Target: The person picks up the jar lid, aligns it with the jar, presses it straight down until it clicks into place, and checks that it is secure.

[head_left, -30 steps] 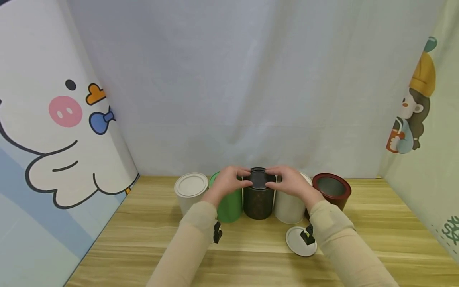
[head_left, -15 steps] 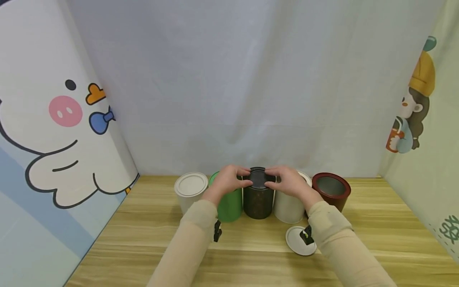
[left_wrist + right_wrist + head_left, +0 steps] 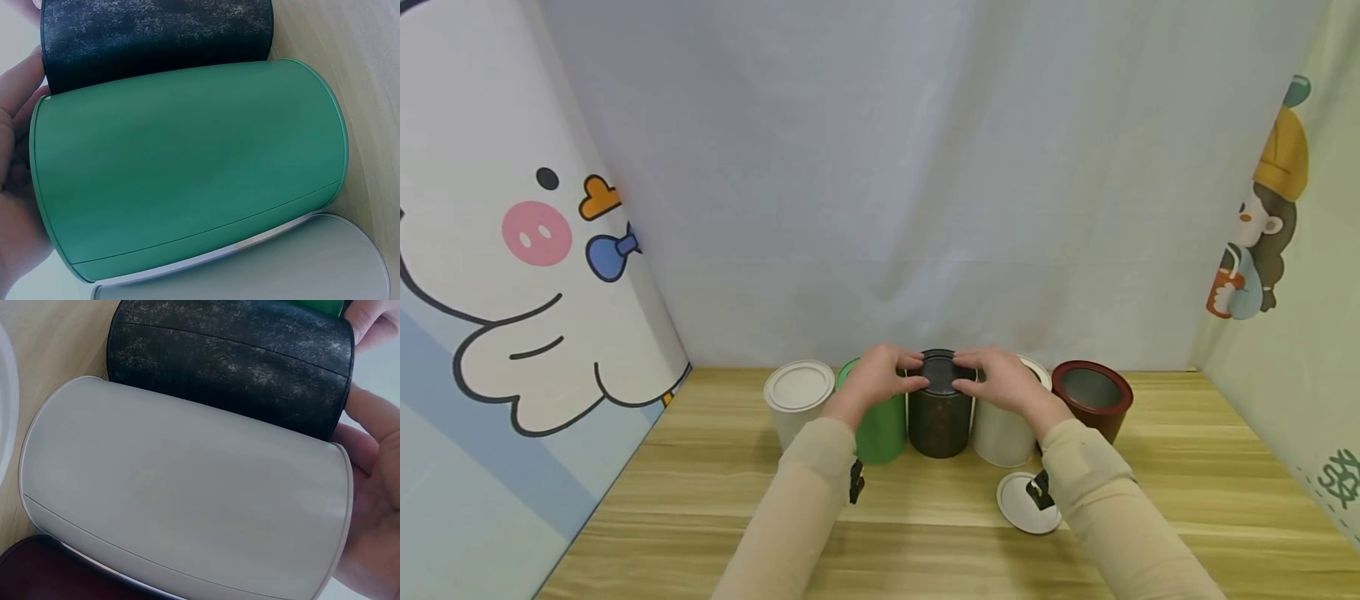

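Both hands meet at a black can (image 3: 938, 429) in the middle of a row of cans. A black lid (image 3: 940, 373) lies across its top. My left hand (image 3: 874, 379) holds the lid's left edge between thumb and fingers; my right hand (image 3: 1011, 383) holds the right edge the same way. Beneath the left hand stands a green can (image 3: 880, 433), which fills the left wrist view. An off-white can (image 3: 1003, 437) stands under the right hand, its top largely hidden. In the right wrist view, fingertips (image 3: 365, 412) touch the black can's top rim.
A white can (image 3: 800, 387) with a lid on ends the row at left. At the right end, a dark red can (image 3: 1108, 423) shows a grey inside. A loose white lid (image 3: 1024, 510) lies on the wooden table (image 3: 925, 558), partly under the right wrist camera. A curtain (image 3: 880, 208) hangs behind.
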`<state>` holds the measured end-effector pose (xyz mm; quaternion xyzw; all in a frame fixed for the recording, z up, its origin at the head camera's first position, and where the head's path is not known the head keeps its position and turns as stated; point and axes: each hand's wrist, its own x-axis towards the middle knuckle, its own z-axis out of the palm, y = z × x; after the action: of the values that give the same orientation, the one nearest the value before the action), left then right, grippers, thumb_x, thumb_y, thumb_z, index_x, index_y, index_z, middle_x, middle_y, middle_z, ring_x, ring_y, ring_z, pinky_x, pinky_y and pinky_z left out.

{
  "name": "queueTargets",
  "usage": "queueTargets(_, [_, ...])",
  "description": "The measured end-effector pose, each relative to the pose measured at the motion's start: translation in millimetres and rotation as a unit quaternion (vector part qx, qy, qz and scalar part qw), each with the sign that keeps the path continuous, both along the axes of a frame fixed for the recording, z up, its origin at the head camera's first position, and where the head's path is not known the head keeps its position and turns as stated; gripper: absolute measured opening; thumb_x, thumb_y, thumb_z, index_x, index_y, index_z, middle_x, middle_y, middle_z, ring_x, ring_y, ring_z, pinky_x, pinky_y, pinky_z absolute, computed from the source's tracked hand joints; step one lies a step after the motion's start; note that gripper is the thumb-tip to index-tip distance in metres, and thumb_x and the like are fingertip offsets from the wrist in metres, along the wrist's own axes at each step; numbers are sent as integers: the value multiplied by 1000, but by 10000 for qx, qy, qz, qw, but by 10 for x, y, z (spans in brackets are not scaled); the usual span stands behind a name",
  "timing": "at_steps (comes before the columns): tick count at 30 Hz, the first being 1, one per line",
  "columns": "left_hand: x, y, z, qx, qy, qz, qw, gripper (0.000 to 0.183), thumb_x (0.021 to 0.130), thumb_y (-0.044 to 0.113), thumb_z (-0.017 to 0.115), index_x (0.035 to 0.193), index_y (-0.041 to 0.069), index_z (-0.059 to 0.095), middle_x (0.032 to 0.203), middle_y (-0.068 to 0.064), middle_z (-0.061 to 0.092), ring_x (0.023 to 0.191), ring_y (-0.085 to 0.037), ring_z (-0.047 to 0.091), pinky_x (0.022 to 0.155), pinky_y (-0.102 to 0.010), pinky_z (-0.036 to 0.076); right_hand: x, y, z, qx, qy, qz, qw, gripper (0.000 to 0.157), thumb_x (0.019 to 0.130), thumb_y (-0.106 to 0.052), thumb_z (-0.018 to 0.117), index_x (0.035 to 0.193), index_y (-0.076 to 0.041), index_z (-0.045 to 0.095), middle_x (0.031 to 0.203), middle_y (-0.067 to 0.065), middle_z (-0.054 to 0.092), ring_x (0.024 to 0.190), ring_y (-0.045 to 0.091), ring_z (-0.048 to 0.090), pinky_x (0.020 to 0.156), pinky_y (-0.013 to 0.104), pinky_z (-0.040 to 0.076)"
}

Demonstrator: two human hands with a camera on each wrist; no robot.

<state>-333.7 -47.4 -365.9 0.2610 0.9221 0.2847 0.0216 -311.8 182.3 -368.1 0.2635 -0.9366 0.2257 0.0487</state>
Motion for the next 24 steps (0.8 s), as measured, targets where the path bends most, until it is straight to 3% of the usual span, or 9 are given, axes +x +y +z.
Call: queueTargets(24, [11, 4, -5, -108, 26, 1, 9999, 42, 95, 29, 69, 131, 8, 65, 139, -3, 58, 130, -25, 51, 103, -40, 47, -3, 5, -7, -43, 31, 118, 9999, 47, 95, -19, 68, 133, 6, 58, 135, 22, 58, 125, 42, 52, 101, 54, 44])
